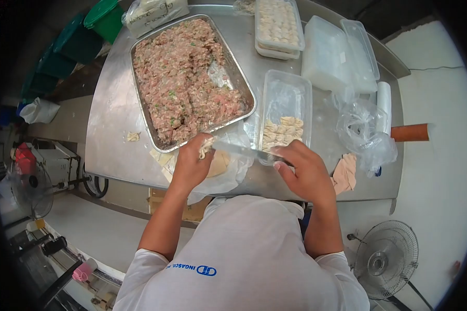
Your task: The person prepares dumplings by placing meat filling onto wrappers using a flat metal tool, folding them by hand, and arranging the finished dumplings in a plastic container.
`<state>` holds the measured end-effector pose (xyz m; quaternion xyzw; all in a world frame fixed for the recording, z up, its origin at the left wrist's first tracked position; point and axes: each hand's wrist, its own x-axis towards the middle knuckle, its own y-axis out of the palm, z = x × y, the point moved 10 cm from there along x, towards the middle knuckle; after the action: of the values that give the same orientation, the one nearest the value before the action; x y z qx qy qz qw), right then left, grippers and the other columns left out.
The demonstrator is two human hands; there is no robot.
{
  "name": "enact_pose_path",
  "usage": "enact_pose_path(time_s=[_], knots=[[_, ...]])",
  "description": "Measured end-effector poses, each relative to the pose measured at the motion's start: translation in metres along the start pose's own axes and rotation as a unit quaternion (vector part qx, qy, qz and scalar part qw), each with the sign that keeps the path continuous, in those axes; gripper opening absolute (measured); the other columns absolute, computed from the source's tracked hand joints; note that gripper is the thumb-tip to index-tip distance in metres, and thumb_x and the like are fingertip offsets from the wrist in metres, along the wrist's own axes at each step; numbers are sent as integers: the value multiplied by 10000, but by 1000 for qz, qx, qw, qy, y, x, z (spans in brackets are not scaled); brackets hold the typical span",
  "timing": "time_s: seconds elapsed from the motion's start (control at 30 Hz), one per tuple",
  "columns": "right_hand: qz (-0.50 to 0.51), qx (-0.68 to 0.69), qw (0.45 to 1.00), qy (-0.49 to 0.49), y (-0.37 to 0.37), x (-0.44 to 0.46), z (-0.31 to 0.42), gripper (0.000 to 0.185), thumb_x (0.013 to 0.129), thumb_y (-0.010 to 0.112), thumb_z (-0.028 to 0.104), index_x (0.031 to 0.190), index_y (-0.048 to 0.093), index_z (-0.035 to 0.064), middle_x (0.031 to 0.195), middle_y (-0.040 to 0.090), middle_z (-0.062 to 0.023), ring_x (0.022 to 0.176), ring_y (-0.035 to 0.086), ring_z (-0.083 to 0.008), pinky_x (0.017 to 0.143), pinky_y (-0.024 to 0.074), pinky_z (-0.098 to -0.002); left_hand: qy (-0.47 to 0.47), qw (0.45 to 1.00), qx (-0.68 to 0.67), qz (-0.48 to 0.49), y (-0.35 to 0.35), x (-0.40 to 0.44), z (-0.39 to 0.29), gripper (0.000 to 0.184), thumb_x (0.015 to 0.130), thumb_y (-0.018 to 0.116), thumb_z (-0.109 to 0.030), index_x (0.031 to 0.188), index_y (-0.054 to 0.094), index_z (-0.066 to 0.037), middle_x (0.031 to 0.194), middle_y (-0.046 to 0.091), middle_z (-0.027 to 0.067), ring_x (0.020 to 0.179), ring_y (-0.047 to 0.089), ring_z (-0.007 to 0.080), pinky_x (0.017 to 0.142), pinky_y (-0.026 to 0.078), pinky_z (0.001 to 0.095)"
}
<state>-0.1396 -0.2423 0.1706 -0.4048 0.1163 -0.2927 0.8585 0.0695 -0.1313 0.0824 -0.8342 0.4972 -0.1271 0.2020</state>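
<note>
My left hand (193,161) is closed around a dumpling (206,148), whose pleated pale wrapper shows at the thumb side. In my right hand (302,168) is a flat metal spatula (238,150), its blade pointing left toward the dumpling. Whether blade and dumpling touch, I cannot tell. Round wrappers (220,165) lie under and beside my left hand on a plastic sheet (238,173). Just beyond stands a metal tray (250,105) of ground meat filling (181,78) with green bits. A clear container (307,98) beyond my right hand holds several finished dumplings (283,132) at its near end.
Filled dumpling boxes (277,26) are stacked at the back, beside empty plastic containers (324,54). To the right lie a clear plastic bag (366,132), a plastic roll (383,106) and a peach cloth (344,173). A wrapper scrap (133,136) sits left of the tray.
</note>
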Motion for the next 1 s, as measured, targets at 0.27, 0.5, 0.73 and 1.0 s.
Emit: enact_pose_path(time_s=[0.27,0.5,0.73,1.0], knots=[[-43,312,941,125,78,-29,-67,187,932,722,215,1016,672,55,862,616,-13,595,523,-112,536,436,-292,-84,904,-417,23,97,9,-5,209,998,633,-250,1020,654,-44,877,648,41,888,635,140,791,507,327],[-138,644,721,216,81,-47,-108,258,962,693,198,1154,602,54,874,595,18,581,458,-24,456,354,-201,26,963,-248,99,149,15,-71,226,985,615,-195,1097,678,-9,1083,617,111,987,621,212,872,495,325],[-175,629,700,289,71,-68,-166,277,936,699,138,1171,584,48,891,576,17,588,462,-40,466,353,-210,162,949,-96,254,183,25,-107,326,770,752,47,1082,717,-40,1157,675,144,1153,647,292,915,549,377],[-237,529,749,321,52,-75,-211,300,922,692,105,1191,578,41,908,555,10,581,482,-46,461,370,-227,198,937,133,255,222,130,-71,310,693,743,60,984,697,-37,1032,703,165,982,688,348,844,562,383]])
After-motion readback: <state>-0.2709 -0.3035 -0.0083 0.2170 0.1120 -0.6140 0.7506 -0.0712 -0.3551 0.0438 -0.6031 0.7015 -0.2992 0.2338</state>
